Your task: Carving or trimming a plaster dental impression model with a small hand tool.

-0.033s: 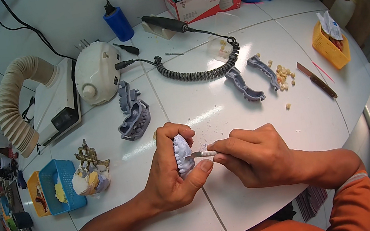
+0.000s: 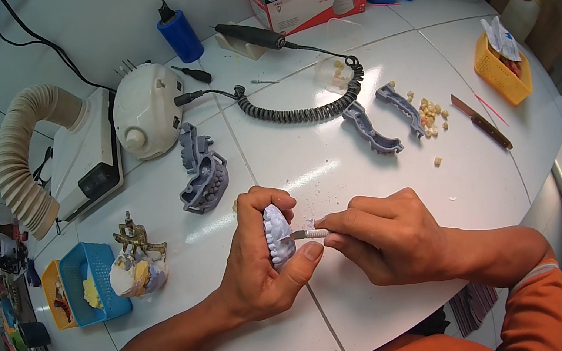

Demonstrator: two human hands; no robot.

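Note:
My left hand (image 2: 262, 261) is closed around a pale lilac dental cast (image 2: 276, 225) with a row of teeth, held upright near the middle front of the table. My right hand (image 2: 386, 236) grips a small blade tool with a light handle (image 2: 316, 233), its metal tip against the cast. Fine pale crumbs lie just beyond the hands. Behind them are grey mould pieces (image 2: 205, 181) (image 2: 373, 135), with several small tooth-shaped pieces (image 2: 433, 111) at the right.
A wooden-handled knife (image 2: 490, 131) lies right. Behind stand a dust extractor (image 2: 87, 164), white motor unit (image 2: 148, 101), corded handpiece (image 2: 249, 37) and boxes (image 2: 300, 7). Blue (image 2: 117, 302) and yellow (image 2: 483, 64) baskets flank the workspace. A brass articulator (image 2: 134, 239) sits left.

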